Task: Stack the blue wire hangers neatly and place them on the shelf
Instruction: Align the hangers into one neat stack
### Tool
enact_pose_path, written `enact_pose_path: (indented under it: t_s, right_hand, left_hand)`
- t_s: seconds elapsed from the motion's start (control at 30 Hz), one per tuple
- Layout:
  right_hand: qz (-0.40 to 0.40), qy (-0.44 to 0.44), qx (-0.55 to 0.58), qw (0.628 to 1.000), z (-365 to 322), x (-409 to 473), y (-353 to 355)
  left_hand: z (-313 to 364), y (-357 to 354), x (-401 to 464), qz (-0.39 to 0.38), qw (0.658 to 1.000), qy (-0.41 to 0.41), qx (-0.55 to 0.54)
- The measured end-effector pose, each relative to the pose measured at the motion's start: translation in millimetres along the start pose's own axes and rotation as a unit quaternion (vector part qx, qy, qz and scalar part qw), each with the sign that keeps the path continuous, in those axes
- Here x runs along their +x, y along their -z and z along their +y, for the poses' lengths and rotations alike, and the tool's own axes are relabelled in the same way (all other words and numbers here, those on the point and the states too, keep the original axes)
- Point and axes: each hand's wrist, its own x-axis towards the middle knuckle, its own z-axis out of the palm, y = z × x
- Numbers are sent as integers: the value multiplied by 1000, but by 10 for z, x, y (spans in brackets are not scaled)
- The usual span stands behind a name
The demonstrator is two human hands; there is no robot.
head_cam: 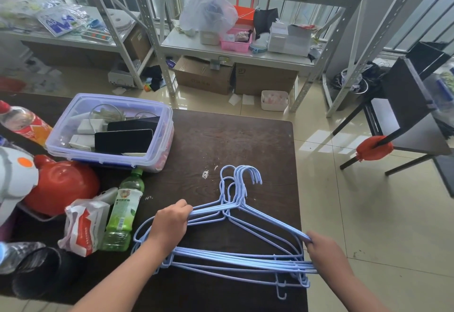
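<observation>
Several blue wire hangers [235, 257] lie bunched together over the near right part of the dark brown table [221, 139], hooks pointing away from me. My left hand [169, 225] grips their left shoulder wires. My right hand [324, 248] grips their right shoulder ends near the table's right edge. The hooks are roughly lined up, and the bottom bars are slightly fanned out. A white metal shelf [196, 44] stands beyond the table.
On the table's left are a clear plastic box [73, 149] holding chargers and phones, a green bottle [122, 216], a red-and-white bag [83, 225], a red toy [61, 184] and a cola bottle [22, 122]. Cardboard boxes [204, 76] sit under the shelf. A dark chair [403, 115] stands to the right.
</observation>
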Motion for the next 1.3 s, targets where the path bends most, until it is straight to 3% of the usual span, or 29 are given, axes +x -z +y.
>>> enact_pose_path:
  t_s: [0.2, 0.4, 0.67, 0.83, 1.03, 1.3]
  right_hand:
    - [1, 20, 50, 999, -13, -94, 49]
    - [5, 39, 24, 999, -68, -149, 47]
    - [55, 35, -49, 997, -176, -71, -79]
    - [53, 45, -14, 998, -261, -70, -81]
    - [50, 28, -48, 997, -326, 9, -125]
    - [33, 40, -76, 996, -334, 140, -151]
  left_hand:
    - [-36, 10, -45, 15, 1000, -19, 12]
    - [-126, 17, -119, 33, 999, -13, 18]
    - [-178, 15, -109, 20, 999, 41, -7]
    - [-260, 4, -6, 1, 995, 94, -41]
    - [-355, -141, 76, -32, 994, 98, -36]
    - [-353, -171, 110, -20, 992, 118, -44]
